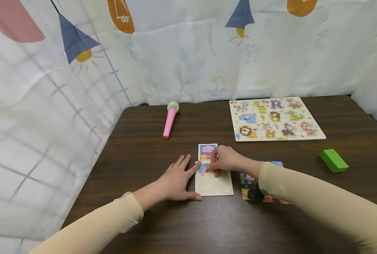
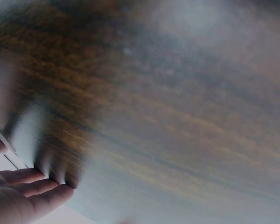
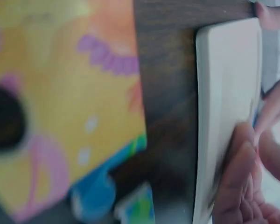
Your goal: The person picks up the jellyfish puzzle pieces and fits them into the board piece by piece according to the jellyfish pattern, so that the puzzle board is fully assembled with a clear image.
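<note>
A pale puzzle tray (image 1: 215, 185) lies on the dark table in front of me, seen edge-on in the right wrist view. At its upper left corner is a blue and pink puzzle piece (image 1: 202, 169). My right hand (image 1: 224, 160) pinches this piece between thumb and curled fingers, which partly hide it. Spread out along the tray's left side is my left hand (image 1: 177, 180), its index fingertip right by the piece and its thumb at the tray's lower left edge. A picture card (image 1: 205, 151) with a pink jellyfish adjoins the tray's top edge.
Several loose puzzle pieces (image 1: 248, 179) lie right of the tray, partly under my right forearm. A pink toy microphone (image 1: 170, 121) lies at the back left. An animal puzzle board (image 1: 264, 132) is at the back right, with a green block (image 1: 333, 160) nearer me.
</note>
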Available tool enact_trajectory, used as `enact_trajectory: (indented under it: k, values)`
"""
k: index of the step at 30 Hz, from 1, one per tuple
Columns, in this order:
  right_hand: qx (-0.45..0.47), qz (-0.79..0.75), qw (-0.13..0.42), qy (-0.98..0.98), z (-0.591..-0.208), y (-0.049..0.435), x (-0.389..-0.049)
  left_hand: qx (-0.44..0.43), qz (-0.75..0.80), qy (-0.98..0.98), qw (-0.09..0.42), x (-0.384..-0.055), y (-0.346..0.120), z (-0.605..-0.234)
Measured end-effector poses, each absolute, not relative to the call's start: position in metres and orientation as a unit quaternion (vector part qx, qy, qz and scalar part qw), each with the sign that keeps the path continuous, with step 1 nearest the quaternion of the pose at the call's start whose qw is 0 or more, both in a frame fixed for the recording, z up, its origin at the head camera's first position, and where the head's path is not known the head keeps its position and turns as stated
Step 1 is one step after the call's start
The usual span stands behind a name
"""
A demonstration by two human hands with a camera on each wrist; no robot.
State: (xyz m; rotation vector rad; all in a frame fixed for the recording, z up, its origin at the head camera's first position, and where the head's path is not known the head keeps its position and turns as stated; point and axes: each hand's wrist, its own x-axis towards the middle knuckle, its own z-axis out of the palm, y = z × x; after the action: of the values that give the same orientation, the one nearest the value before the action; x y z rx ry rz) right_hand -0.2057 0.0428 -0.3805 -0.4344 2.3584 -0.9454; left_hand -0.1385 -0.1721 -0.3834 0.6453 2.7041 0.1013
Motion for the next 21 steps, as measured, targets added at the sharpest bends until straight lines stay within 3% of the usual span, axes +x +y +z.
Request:
enact_trajectory:
  k: [4,12,21]
  values:
    - [-0.205,-0.373,0.259,0.867,-0.378,0.059,-0.209,0.226,0.037,0.957,0.176,-0.139,-0.172,-0.384]
    - [-0.249,-0.365,0.165,0.882,-0.37,0.123,-0.217,0.225,0.041,0.957,0.179,-0.141,-0.172,-0.384]
    - [-0.225,-0.299,0.152,0.915,-0.373,0.19,-0.213,0.222,0.043,0.957,0.182,-0.14,-0.172,-0.386]
